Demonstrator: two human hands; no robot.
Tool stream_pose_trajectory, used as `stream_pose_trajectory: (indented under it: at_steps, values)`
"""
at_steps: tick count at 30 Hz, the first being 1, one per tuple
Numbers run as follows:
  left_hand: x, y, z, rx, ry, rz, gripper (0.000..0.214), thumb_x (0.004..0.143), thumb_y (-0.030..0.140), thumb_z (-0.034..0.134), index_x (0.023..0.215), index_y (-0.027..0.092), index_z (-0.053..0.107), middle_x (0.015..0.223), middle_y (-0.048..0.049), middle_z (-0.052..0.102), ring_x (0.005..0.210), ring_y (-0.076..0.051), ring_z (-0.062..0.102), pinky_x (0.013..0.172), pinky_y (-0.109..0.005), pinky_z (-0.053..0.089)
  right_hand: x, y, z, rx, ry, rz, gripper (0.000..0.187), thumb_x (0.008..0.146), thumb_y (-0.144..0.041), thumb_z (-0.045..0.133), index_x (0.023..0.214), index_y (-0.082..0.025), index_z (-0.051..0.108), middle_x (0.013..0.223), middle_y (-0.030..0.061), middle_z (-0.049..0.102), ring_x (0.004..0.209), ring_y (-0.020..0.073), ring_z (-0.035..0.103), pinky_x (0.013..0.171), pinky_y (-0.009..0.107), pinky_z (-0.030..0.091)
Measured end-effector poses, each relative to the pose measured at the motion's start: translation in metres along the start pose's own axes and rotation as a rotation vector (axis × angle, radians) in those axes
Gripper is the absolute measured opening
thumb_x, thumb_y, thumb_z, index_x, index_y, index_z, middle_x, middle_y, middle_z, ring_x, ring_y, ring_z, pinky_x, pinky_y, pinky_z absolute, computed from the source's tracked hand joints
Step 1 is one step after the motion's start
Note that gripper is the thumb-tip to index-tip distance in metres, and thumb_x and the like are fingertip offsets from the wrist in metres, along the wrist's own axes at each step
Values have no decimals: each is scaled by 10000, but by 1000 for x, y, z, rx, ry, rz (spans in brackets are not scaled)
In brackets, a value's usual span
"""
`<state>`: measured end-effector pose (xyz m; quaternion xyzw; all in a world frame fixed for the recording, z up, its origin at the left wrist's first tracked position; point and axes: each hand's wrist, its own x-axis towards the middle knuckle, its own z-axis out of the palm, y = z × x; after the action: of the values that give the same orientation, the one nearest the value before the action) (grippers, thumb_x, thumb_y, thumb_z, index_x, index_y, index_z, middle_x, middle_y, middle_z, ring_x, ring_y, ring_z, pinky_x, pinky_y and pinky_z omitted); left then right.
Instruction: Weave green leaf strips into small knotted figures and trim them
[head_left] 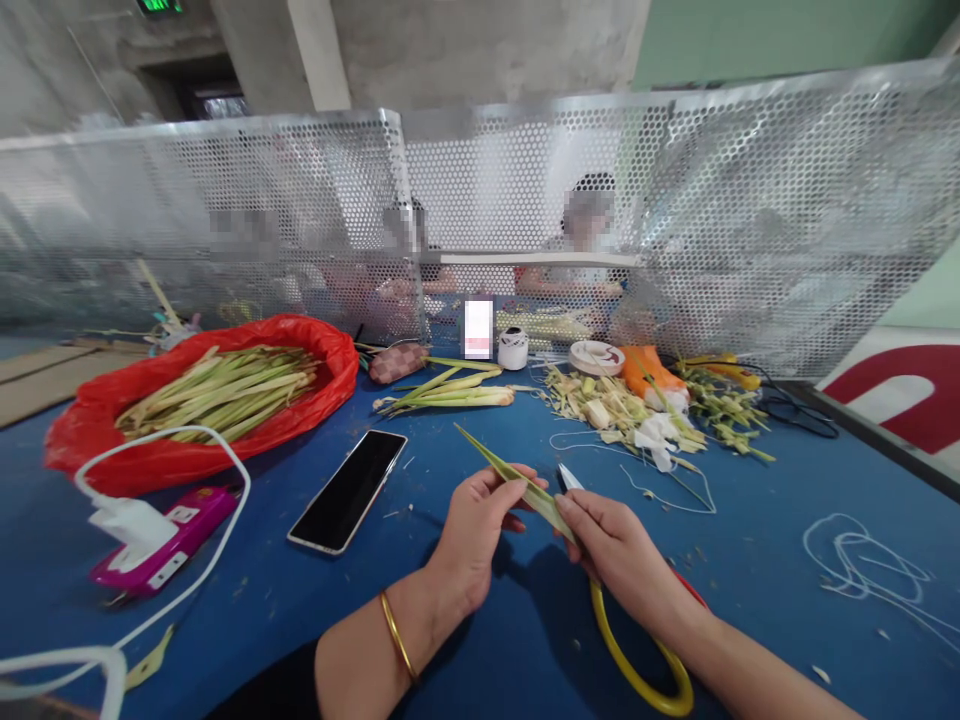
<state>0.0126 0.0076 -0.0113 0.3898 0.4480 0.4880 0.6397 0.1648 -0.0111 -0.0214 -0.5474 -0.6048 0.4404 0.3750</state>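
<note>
A narrow green plant leaf (541,500) runs between my two hands, its pointed tip toward the upper left. My left hand (480,525), with a gold bangle at the wrist, pinches it near the middle between thumb and fingers. At the broader lower end, my right hand (611,540) has its thumb and fingers closed on the same leaf. Scissors with yellow handles (637,660) lie on the blue table under my right hand, which hides their middle; the blade tip shows beyond the fingers. Left of my hands rests a phone (349,490).
A red plastic bag (330,385) full of stalks lies left, behind a purple power strip (169,545) with a white cable. Loose stalks (450,395), scraps (592,410) and a tape roll (596,357) lie before the perforated metal screen (517,180). White string (862,560) lies right.
</note>
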Motion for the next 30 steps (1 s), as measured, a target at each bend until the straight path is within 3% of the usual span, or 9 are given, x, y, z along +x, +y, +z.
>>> stream_pose_trajectory:
  at_steps: [6,13,18,24,30]
  values:
    - [0,-1,2,-33,60,32,203,681,301,686,818,151,683,708,-11,645,646,-117,574,519,-198,415,-3,2,-2,-148,19,-111,245,872,-437,509,729,-237,513,551,-44,505,487,136,477,500,239,342]
    - [1,-3,1,-31,64,18,216,656,297,711,793,134,675,683,-16,622,643,-127,572,475,-194,418,-3,6,-7,-431,91,-284,307,927,-372,436,655,-237,481,596,-3,527,547,159,459,541,259,308]
    - [4,-1,-1,29,135,106,251,716,372,684,742,123,699,657,-22,618,602,-106,544,502,-192,415,-3,8,-8,-371,3,-192,389,955,-417,377,622,-230,452,527,-17,509,501,147,461,510,248,311]
    - [14,10,-10,112,270,209,249,723,371,682,732,125,721,547,1,589,545,-103,533,503,-199,408,0,7,-15,-250,-25,-112,399,922,-455,423,603,-218,459,508,-36,479,450,117,437,467,226,323]
    - [24,22,-25,38,325,210,296,666,423,732,661,129,698,520,14,560,503,-82,501,475,-184,393,1,-4,-21,-104,-96,0,401,891,-492,435,603,-213,437,479,-65,426,395,86,369,420,205,288]
